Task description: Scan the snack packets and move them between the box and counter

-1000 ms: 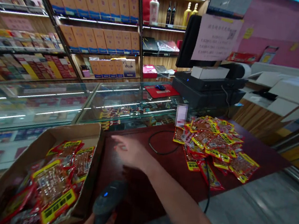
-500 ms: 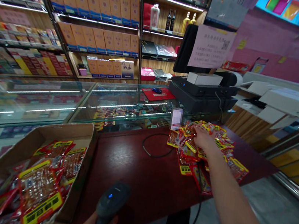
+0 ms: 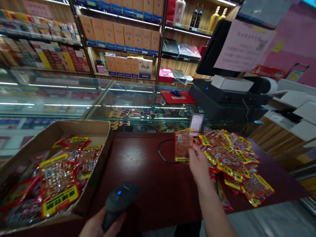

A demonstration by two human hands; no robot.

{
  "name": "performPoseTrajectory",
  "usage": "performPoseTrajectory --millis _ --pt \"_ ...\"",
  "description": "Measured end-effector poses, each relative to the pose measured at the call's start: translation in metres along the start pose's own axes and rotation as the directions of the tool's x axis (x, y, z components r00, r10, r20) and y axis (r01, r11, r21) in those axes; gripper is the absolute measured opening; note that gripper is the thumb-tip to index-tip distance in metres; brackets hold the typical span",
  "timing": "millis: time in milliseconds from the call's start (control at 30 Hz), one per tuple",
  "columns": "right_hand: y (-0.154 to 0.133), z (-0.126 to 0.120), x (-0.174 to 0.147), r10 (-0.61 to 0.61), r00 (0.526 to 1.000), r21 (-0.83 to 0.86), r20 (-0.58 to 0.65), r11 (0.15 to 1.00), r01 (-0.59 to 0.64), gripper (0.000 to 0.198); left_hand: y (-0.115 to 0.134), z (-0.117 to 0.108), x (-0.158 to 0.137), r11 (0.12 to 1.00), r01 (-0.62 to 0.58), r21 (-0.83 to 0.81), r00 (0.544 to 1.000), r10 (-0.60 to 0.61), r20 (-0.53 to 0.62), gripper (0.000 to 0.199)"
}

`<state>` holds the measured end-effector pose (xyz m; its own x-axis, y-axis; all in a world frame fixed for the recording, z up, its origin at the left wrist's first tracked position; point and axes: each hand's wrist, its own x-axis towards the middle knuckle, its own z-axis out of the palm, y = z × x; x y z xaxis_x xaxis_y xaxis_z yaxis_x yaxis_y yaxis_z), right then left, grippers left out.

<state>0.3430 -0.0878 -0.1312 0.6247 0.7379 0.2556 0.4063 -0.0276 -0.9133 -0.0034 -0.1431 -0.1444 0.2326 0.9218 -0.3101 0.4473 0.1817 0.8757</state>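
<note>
My left hand (image 3: 98,231) is closed around the handle of a dark barcode scanner (image 3: 121,199), which shows a small blue light, low over the table's front edge. Between the fingers of my right hand (image 3: 199,162) is a red and yellow snack packet (image 3: 182,145), raised just left of a heap of similar packets (image 3: 226,153) on the dark red table (image 3: 140,163). At the left stands an open cardboard box (image 3: 104,134) with several more such packets (image 3: 58,179) inside.
A glass display counter (image 3: 69,100) runs behind the table. At the back right are a cash register base (image 3: 225,100) and monitor (image 3: 213,48). A red mat (image 3: 184,100) bears a blue mouse (image 3: 175,92). A black cable (image 3: 159,152) loops on the table.
My right hand has come out of the heap, moving left with one snack packet held up. My left hand still holds the scanner. The view has shifted somewhat.
</note>
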Motion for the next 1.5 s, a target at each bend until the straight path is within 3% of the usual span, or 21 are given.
performPoseTrajectory --millis 133,200,267,400,600,733,833,967,1300,1433,1500 --pt "-0.006 0.091 -0.04 0.015 0.956 0.211 0.293 0.974 -0.08 0.042 0.008 -0.002 -0.007 0.999 -0.045 -0.019 0.998 0.045 -0.038 0.042" --pt "-0.004 0.114 -0.052 0.011 0.937 0.254 0.349 0.962 -0.106 0.041 0.009 -0.005 -0.01 0.998 -0.056 -0.026 0.996 0.054 -0.069 0.039" --pt "0.001 0.122 -0.059 0.0 0.924 0.268 0.383 0.957 -0.111 0.039 0.009 -0.008 -0.013 0.999 -0.044 -0.02 0.994 0.042 -0.104 0.036" --pt "0.009 0.11 -0.062 -0.049 0.89 0.215 0.453 0.975 -0.056 0.035 0.014 -0.008 -0.012 1.0 0.003 0.024 0.992 0.0 -0.124 0.033" --pt "0.002 0.082 -0.056 -0.158 0.895 0.021 0.416 0.986 0.164 0.028 0.03 -0.005 -0.006 0.973 -0.074 0.218 0.99 0.098 -0.103 0.024" --pt "-0.002 0.077 -0.056 -0.349 0.838 -0.142 0.421 0.886 0.44 0.03 0.034 -0.004 -0.008 0.967 -0.068 0.244 0.992 0.092 -0.085 0.024" --pt "-0.003 0.076 -0.057 -0.42 0.805 -0.173 0.42 0.833 0.525 0.03 0.036 -0.004 -0.009 0.968 -0.073 0.242 0.988 0.103 -0.111 0.026" --pt "-0.003 0.076 -0.057 -0.43 0.803 -0.162 0.412 0.832 0.53 0.029 0.04 -0.006 -0.009 0.963 -0.114 0.242 0.981 0.147 -0.123 0.028" --pt "-0.003 0.076 -0.057 -0.375 0.828 -0.152 0.418 0.869 0.47 0.027 0.043 -0.009 -0.013 0.968 -0.094 0.233 0.986 0.122 -0.112 0.031" --pt "-0.002 0.078 -0.058 -0.305 0.858 -0.063 0.414 0.93 0.361 0.028 0.04 -0.009 -0.011 0.973 -0.093 0.212 0.987 0.118 -0.112 0.03" --pt "0.003 0.079 -0.057 -0.23 0.902 -0.019 0.367 0.967 0.254 0.029 0.035 -0.007 -0.01 0.984 -0.084 0.156 0.987 0.104 -0.124 0.031"
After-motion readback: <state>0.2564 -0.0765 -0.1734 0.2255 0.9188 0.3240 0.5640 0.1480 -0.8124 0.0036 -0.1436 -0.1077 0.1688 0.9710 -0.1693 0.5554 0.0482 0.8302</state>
